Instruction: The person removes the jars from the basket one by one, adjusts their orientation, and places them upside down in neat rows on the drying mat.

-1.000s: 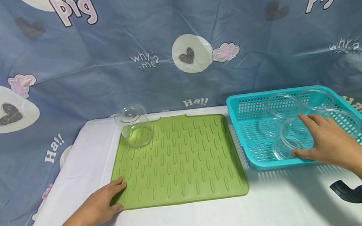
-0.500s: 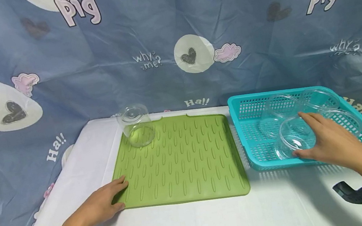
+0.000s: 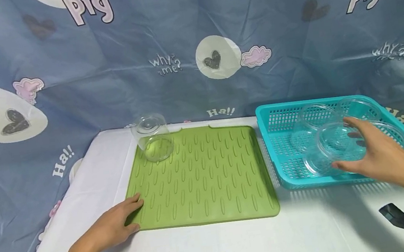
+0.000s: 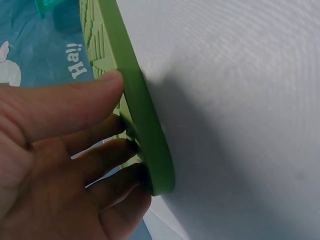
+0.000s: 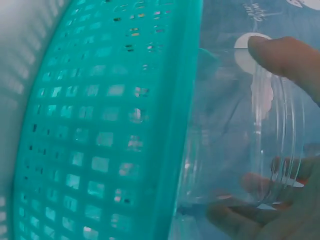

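Moved since the earlier frame: right hand (image 3: 382,152) and the clear cup (image 3: 337,141) in its grip, both slightly further right and up against the blue-green basket (image 3: 299,103). Left hand (image 3: 109,227): unmoved.

Held item: one clear cup, at the basket's near side, its wall visible above the rim in the right wrist view. Whether its base has left the basket floor: cannot tell.

Right fingers (image 5: 232,217): parted wide, about the cup's breadth, thumb (image 5: 287,55) on the opposite side, cup between.

Left fingers: loosely extended, touching the edge of the green mat (image 3: 201,175) by its near left corner; nothing lifted.

Also listed: one cup on the mat (image 3: 153,137), far left corner; three other clear cups (image 3: 358,108) in the basket, close about the held one.

Handling note, by judgement: lifting seems the step in hand. Even, light squeeze advised, as thin walls may flex; raise straight, base above rim before any sideways travel, neighbours unknocked.
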Available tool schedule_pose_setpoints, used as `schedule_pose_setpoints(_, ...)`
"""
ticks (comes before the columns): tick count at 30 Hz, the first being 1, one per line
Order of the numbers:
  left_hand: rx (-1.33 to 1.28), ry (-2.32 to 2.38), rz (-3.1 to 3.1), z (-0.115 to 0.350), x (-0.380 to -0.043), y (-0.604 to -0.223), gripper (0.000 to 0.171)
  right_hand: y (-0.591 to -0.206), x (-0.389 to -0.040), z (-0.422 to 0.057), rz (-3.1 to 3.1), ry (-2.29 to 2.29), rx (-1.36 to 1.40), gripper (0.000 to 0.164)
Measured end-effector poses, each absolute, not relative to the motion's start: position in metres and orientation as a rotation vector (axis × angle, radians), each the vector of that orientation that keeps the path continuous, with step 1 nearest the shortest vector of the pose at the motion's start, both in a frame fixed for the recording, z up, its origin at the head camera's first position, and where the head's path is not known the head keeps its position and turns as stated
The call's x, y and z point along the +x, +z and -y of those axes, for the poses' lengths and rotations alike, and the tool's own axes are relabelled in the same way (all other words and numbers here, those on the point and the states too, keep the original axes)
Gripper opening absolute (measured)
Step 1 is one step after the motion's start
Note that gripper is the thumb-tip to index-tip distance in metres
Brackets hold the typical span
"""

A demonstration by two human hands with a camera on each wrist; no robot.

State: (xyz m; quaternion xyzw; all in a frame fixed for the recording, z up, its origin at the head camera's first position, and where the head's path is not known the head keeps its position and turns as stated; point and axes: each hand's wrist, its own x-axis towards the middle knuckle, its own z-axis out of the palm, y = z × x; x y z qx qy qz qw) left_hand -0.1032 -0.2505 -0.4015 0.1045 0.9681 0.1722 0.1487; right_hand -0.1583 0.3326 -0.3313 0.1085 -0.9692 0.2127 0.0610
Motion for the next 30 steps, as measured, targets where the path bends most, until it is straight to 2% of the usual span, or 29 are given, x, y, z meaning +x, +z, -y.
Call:
schedule_pose_setpoints(7, 0.304, 0.485, -2.781, 0.249, -0.105, -0.4, 0.06, -0.325, -0.153, -0.334, 2.818, 0.788, 0.293, 0.131)
schedule_pose_setpoints(15, 0.304, 0.491, -2.77, 0.248, -0.106, -0.4, 0.06, -0.319, -0.15, -0.338, 2.721, 0.962, 0.358, 0.122)
schedule_pose_setpoints(22, 0.284, 0.486, -2.75, 0.247, -0.106, -0.399, 0.061, -0.31, -0.153, -0.338, 2.68, 0.948, 0.387, 0.126)
schedule_pose_setpoints(30, 0.265, 0.483, -2.752, 0.246, -0.104, -0.397, 0.061, -0.306, -0.15, -0.327, 2.575, 0.971, 0.347, 0.113)
